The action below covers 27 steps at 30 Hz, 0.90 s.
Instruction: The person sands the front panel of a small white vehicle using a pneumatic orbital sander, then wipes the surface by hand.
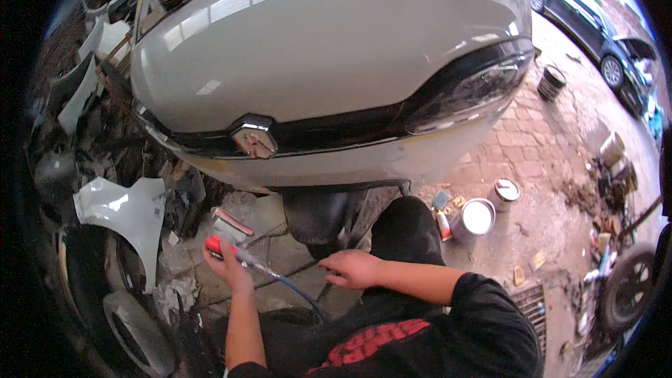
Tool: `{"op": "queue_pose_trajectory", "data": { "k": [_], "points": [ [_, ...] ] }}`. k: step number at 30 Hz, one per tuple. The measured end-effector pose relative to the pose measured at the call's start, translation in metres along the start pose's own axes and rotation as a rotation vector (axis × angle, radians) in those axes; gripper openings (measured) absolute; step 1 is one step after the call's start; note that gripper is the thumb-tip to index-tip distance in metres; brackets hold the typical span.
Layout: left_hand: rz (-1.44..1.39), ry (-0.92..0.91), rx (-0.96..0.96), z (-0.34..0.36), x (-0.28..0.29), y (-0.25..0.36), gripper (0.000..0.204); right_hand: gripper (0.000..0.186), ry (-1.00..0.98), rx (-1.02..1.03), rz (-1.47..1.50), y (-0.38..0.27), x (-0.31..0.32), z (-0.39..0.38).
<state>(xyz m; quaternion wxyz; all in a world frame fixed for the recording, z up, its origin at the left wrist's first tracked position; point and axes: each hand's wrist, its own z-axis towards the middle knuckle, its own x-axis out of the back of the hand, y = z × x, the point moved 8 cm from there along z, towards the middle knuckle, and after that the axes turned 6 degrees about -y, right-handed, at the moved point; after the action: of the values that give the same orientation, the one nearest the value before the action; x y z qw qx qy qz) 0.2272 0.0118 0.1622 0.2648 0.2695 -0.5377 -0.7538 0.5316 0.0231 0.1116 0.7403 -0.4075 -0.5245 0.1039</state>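
Note:
My left hand [229, 270] is wrapped round the red-and-grey body of an air sander [231, 227], whose flat rectangular pad tilts up, away from any surface. A blue air hose [299, 290] runs from the tool's tail toward my lap. Beside my bent knee, my right hand [353, 269] reaches left with fingers loosely bent and apart, holding nothing that I can see. Ahead of both hands stands the front of a light grey car, with its bumper [336, 165], bonnet [294, 56] and diamond-shaped badge [254, 136].
To the right of my knee stand an open can of white material [477, 218], a smaller can [505, 192] and a tube [443, 225]. A white fender [122, 203] and tyres [140, 336] crowd the left side. Farther right are a black bucket [551, 82] and a wheel [627, 287].

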Motion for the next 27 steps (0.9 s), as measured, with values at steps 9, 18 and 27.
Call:
{"op": "queue_pose_trajectory", "data": {
  "k": [9,18,27],
  "points": [
    [0.158,-0.423,-0.347,-0.116,-0.091,0.109,0.082,0.051,0.620,0.392,-0.137,-0.094,0.081,-0.070],
    [0.105,-0.801,-0.613,-0.212,-0.204,0.162,0.091,0.106,0.822,0.156,-0.076,-0.108,0.099,-0.142],
    [0.398,-1.454,-0.745,-0.279,-0.273,0.184,0.094,0.096,1.327,-0.148,-0.093,-0.065,0.151,-0.213]
  ]
}}
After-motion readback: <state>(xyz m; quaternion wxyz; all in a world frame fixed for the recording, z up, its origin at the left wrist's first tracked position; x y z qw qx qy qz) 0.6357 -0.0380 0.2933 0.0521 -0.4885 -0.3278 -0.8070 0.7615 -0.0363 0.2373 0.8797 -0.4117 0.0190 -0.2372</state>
